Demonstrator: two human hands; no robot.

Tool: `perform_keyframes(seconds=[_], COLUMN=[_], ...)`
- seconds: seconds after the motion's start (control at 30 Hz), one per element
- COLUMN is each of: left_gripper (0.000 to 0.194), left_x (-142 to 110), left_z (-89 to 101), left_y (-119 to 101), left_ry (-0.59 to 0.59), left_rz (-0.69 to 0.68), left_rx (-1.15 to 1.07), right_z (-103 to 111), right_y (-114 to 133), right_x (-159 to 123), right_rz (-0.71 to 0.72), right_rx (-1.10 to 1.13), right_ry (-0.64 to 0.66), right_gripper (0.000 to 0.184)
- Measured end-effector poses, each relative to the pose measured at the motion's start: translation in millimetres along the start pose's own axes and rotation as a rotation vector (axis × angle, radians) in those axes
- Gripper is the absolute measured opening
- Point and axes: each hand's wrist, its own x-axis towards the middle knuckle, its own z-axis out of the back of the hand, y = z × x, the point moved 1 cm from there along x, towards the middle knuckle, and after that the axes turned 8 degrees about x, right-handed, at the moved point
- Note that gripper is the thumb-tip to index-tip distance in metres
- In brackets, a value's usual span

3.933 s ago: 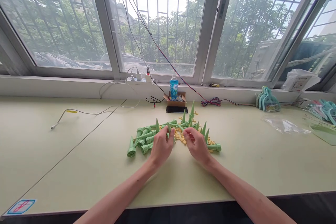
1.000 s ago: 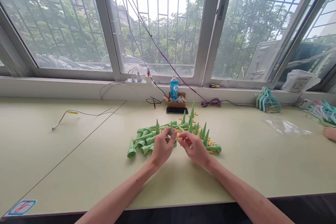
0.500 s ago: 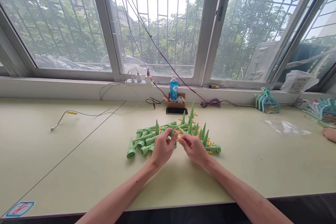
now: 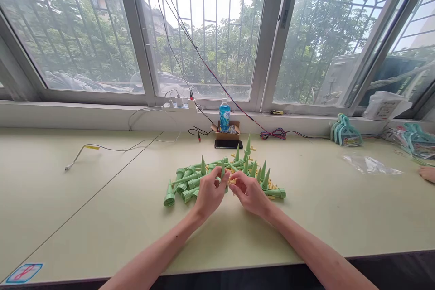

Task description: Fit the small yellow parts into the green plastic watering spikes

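My left hand is closed around a green plastic watering spike, whose pointed tip stands up between thumb and fingers. Close beside it, my right hand pinches a small yellow plastic piece against the spike; the fingers partly cover it. Several green spikes with ribbed collars lie heaped left of and behind my left hand. Beyond my right hand, more green spikes stand or lie among small yellow pieces.
Behind the heap are a black phone, a small cardboard box and a blue bottle. Coiled cable, teal plastic items and a clear bag lie rightward. Another person's hand shows at the right edge.
My right fingers have shifted slightly at the spike, with the thumb a little lower. The left hand stays nearly still, and the heap looks the same.
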Motion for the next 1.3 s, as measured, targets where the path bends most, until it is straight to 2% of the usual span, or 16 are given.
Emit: perform_keyframes(seconds=[0.5, 1.3], left_gripper=[0.03, 0.031], left_x=[0.1, -1.2], left_z=[0.8, 0.4], left_y=[-2.7, -4.8], left_ry=[0.003, 0.002], left_rz=[-0.009, -0.052], left_rx=[0.012, 0.055], right_z=[0.4, 0.3], right_y=[-3.7, -4.9], right_x=[0.3, 1.0], right_rz=[0.007, 0.01], right_rx=[-0.01, -0.106], right_ry=[0.015, -0.002], right_gripper=[0.013, 0.038])
